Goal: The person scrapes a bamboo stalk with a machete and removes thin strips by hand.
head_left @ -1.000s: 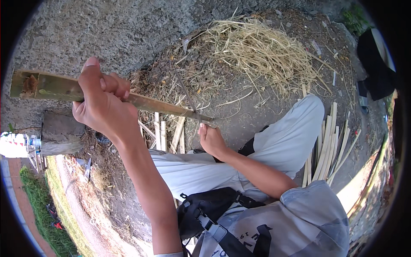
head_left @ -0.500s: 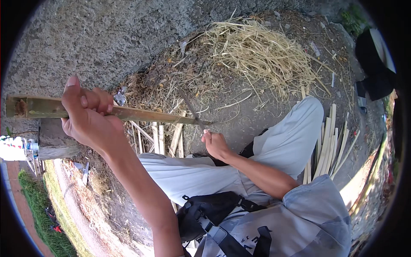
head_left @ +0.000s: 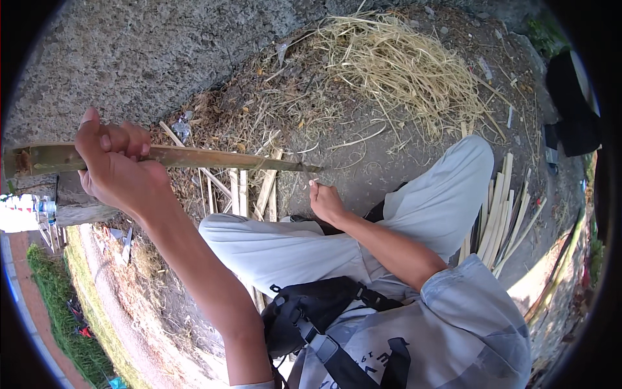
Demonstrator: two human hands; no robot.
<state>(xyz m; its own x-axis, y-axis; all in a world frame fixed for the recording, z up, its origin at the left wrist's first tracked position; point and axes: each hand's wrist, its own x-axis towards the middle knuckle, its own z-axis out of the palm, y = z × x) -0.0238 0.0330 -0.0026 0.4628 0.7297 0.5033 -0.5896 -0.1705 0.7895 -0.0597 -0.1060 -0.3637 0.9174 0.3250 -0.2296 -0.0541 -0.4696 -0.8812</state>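
Forearms (head_left: 194,269) extended, fingers (head_left: 118,137) curled: left hand (head_left: 122,165) round bamboo strip (head_left: 214,157), right hand (head_left: 328,205) round knife (head_left: 308,172).

Bamboo strip (head_left: 214,158) greenish-brown (dark brown patch near end); trousers (head_left: 437,194) off-white; shavings (head_left: 405,65) straw-yellow.

I have room to bring a hand over the bare dirt (head_left: 353,176) between the right hand (head_left: 326,202) and the right knee (head_left: 472,162). The bamboo strip (head_left: 217,157) bars the way crosswise from the left hand (head_left: 120,159) to a blurred knife (head_left: 306,170) near its narrow tip. A low path farther out meets the heap of shavings (head_left: 408,71); past the knee, split slats (head_left: 495,214) obstruct me, and loose pale sticks (head_left: 243,194) clutter the ground below the strip.
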